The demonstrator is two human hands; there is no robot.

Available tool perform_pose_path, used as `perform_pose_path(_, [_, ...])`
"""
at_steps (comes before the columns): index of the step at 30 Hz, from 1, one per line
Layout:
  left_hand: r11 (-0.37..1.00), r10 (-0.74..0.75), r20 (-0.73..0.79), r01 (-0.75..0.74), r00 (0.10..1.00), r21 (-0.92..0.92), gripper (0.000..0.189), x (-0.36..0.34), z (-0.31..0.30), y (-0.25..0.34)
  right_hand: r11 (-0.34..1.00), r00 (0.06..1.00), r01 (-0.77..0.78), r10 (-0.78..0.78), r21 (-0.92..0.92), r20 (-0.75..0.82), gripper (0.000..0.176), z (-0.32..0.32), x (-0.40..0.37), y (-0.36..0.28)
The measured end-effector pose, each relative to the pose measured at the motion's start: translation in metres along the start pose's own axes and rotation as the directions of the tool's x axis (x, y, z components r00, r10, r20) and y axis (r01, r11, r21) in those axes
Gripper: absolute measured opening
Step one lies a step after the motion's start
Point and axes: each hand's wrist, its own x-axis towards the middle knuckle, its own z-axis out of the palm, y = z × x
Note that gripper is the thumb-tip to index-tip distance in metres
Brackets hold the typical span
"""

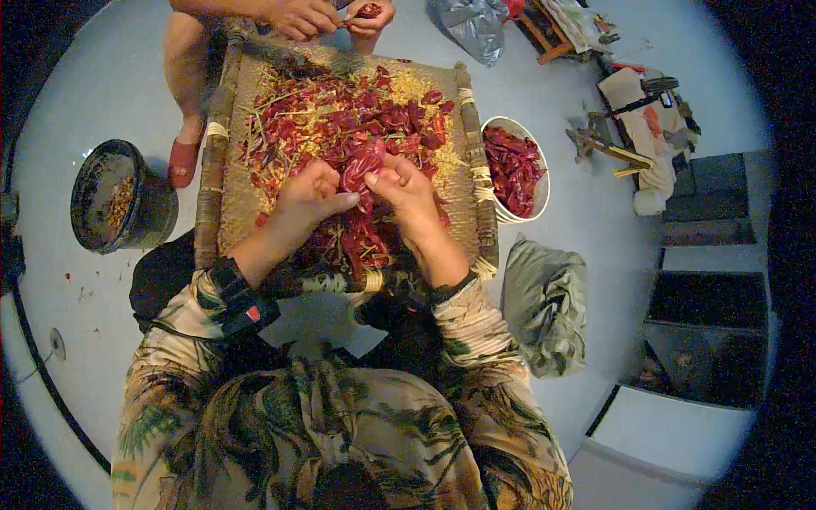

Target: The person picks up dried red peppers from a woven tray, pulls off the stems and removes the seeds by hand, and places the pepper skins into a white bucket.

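A dried red chili pepper (pixel 364 163) is between my two hands, above a low woven frame (pixel 472 170) heaped with chilies. My left hand (pixel 310 194) has its fingers curled at the pepper's left side, thumb pointing across it. On the other side, my right hand (pixel 405 189) pinches the pepper between thumb and fingers. Under and around the hands lie torn red chili skins (pixel 365 110), pale stems and yellow seeds (pixel 410 87). Across the frame, a co-worker's hands (pixel 319 19) hold another dark red chili (pixel 368 11).
A white bucket (pixel 544 191) of red chilies stands right of the frame. To the left is a black bucket (pixel 153 204) with some seeds inside. A greenish sack (pixel 544 310) lies on the floor at right; a grey plastic bag (pixel 476 30) sits farther back.
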Motion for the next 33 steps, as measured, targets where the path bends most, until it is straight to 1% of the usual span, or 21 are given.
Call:
perform_pose_path(2, [0.998, 0.055, -0.016, -0.055, 0.998, 0.010, 0.014, -0.003, 0.002, 0.002, 0.997, 1.000, -0.029, 0.029, 0.072, -0.002, 0.039, 0.005, -0.004, 0.000])
perform_pose_path(3, [0.992, 0.103, -0.043, -0.100, 0.994, 0.071, 0.014, 0.005, -0.004, -0.001, 0.996, 0.998, -0.056, 0.054, 0.064, 0.033, 0.039, 0.006, 0.005, -0.001])
perform_pose_path(5, [0.973, 0.163, -0.099, -0.143, 0.982, 0.182, 0.013, 0.005, -0.006, -0.008, 0.987, 0.984, -0.151, 0.146, 0.047, 0.106, 0.039, 0.005, 0.003, -0.003])
perform_pose_path(6, [0.973, 0.159, -0.112, -0.136, 0.981, 0.188, 0.014, 0.004, -0.005, -0.008, 0.975, 0.993, -0.095, 0.105, -0.200, 0.044, 0.040, 0.003, -0.001, -0.005])
perform_pose_path(7, [0.972, 0.158, -0.126, -0.132, 0.979, 0.193, 0.014, 0.005, -0.005, -0.008, 0.897, 0.999, -0.044, 0.047, -0.439, -0.005, 0.041, 0.002, -0.004, -0.009])
perform_pose_path(8, [0.968, 0.165, -0.141, -0.134, 0.976, 0.211, 0.014, 0.007, -0.009, -0.006, 0.763, 0.999, 0.004, -0.033, -0.646, -0.033, 0.042, 0.003, -0.002, -0.011])
perform_pose_path(11, [0.991, 0.099, -0.113, -0.088, 0.989, 0.104, 0.013, 0.011, -0.014, -0.013, 0.813, 0.964, 0.126, -0.236, -0.569, -0.124, 0.049, -0.002, 0.000, 0.003])
perform_pose_path(12, [0.995, 0.090, -0.100, -0.086, 0.991, 0.050, 0.013, 0.011, -0.014, -0.009, 0.873, 0.960, 0.172, -0.253, -0.457, -0.121, 0.050, 0.000, 0.004, 0.006])
perform_pose_path(14, [0.995, 0.074, -0.073, -0.079, 0.995, -0.059, 0.015, 0.009, -0.012, -0.002, 0.906, 0.959, 0.218, -0.267, -0.364, -0.090, 0.051, -0.001, 0.003, 0.009])
perform_pose_path(15, [0.996, 0.080, -0.087, -0.083, 0.993, -0.031, 0.016, 0.007, -0.010, 0.002, 0.918, 0.958, 0.239, -0.275, -0.316, -0.076, 0.052, 0.002, 0.000, 0.004])
perform_pose_path(17, [0.996, 0.093, -0.115, -0.090, 0.989, 0.027, 0.019, 0.003, -0.006, 0.008, 0.993, 0.999, 0.037, -0.040, -0.116, -0.020, 0.048, 0.007, -0.006, -0.006])
perform_pose_path(18, [0.991, 0.120, -0.108, -0.112, 0.987, 0.079, 0.020, 0.002, -0.005, 0.009, 0.997, 0.997, -0.074, 0.075, -0.019, 0.025, 0.046, 0.008, -0.009, -0.009])
perform_pose_path(21, [0.956, 0.208, -0.068, -0.188, 0.976, 0.225, 0.021, -0.002, -0.003, 0.010, 0.976, 0.986, -0.155, 0.145, 0.155, 0.077, 0.040, 0.016, -0.013, -0.009])
perform_pose_path(22, [0.938, 0.240, -0.041, -0.221, 0.970, 0.269, 0.022, -0.004, -0.003, 0.009, 0.971, 0.986, -0.160, 0.147, 0.181, 0.083, 0.031, 0.017, -0.011, -0.002])
perform_pose_path(25, [0.864, 0.324, 0.010, -0.300, 0.946, 0.404, 0.025, -0.006, -0.003, 0.009, 0.972, 0.986, -0.129, 0.104, 0.196, 0.130, 0.025, 0.019, -0.009, 0.001])
perform_pose_path(26, [0.833, 0.349, 0.024, -0.322, 0.937, 0.449, 0.026, -0.006, -0.004, 0.008, 0.966, 0.987, -0.130, 0.104, 0.223, 0.125, 0.023, 0.019, -0.009, 0.001])
perform_pose_path(29, [0.904, 0.301, -0.058, -0.265, 0.952, 0.335, 0.026, -0.007, -0.001, 0.008, 0.949, 0.991, -0.110, 0.081, 0.296, 0.111, 0.020, 0.015, -0.008, 0.000])
perform_pose_path(31, [0.941, 0.263, -0.054, -0.243, 0.963, 0.235, 0.023, -0.006, -0.003, 0.009, 0.940, 0.994, -0.071, 0.038, 0.333, 0.104, 0.022, 0.014, -0.008, -0.002])
perform_pose_path(33, [0.975, 0.207, -0.060, -0.201, 0.976, 0.099, 0.021, -0.004, -0.007, 0.009, 0.954, 0.994, -0.016, -0.017, 0.298, 0.108, 0.026, 0.017, -0.009, -0.009])
